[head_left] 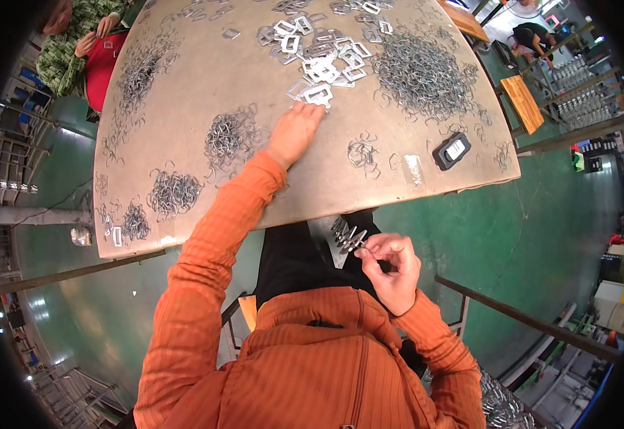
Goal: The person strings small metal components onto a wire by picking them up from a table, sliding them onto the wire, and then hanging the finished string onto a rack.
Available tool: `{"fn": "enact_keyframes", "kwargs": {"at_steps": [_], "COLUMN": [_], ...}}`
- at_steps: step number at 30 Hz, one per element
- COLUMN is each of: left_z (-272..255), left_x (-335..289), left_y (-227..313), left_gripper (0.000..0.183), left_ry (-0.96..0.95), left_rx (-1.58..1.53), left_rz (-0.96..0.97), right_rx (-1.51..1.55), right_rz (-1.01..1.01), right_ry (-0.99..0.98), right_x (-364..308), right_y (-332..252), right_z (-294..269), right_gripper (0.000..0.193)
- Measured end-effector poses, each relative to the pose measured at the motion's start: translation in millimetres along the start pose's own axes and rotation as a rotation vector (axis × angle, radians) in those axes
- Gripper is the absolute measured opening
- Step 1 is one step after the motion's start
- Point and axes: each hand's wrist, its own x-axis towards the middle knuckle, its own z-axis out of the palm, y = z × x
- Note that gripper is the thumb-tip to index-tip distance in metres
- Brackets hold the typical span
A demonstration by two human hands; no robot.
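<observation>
My left hand (299, 130) reaches forward over the table, its fingers together and pressed on a flat rectangular metal frame (318, 94) at the near edge of a loose pile of such frames (324, 68). How far the fingertips close around it is partly hidden. Below the table edge, over my lap, my right hand (394, 268) is closed, thumb against forefinger. Between them it pinches a row of shiny metal pieces (347, 236), strung close together and fanning out to the left; their exact kind is too small to make out.
Heaps of bent wire hooks (426, 75) cover the table's right side, with smaller heaps (229, 139) nearer me and left. A black box-shaped device (453, 151) lies near the right front edge. Across the left edge, another person (76, 50) handles a small piece. Metal parts (501, 404) lie at lower right.
</observation>
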Motion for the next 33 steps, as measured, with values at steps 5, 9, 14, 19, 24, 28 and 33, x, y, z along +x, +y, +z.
{"fn": "enact_keyframes", "kwargs": {"at_steps": [5, 9, 14, 19, 24, 28, 33], "left_z": [-64, -101, -116, -121, -119, -123, -100], "left_x": [-24, -67, -85, -88, -95, -98, -115], "left_y": [60, 108, 136, 141, 143, 145, 136], "left_gripper": [0.022, 0.017, 0.017, 0.016, 0.017, 0.019, 0.02], "left_ry": [-0.098, -0.122, -0.045, -0.052, -0.024, 0.037, 0.13], "left_rx": [-0.645, -1.019, -1.219, -1.199, -1.196, -1.055, -0.923], "left_rz": [-0.472, -0.724, -0.772, -0.715, -0.683, -0.464, -0.36], "right_rx": [-0.001, 0.045, 0.027, 0.036, -0.08, -0.168, -0.27], "right_rz": [0.028, 0.052, 0.034, 0.027, -0.001, -0.016, 0.041], "right_ry": [0.016, 0.012, 0.017, 0.021, 0.024, -0.044, -0.169], "right_x": [4, 5, 4, 5, 0, -2, 24], "right_y": [3, 2, 4, 3, 6, 9, 13], "right_z": [-1, 3, 4, 8, 10, 13, -2], "right_gripper": [0.027, 0.027, 0.027, 0.025, 0.024, 0.022, 0.011]}}
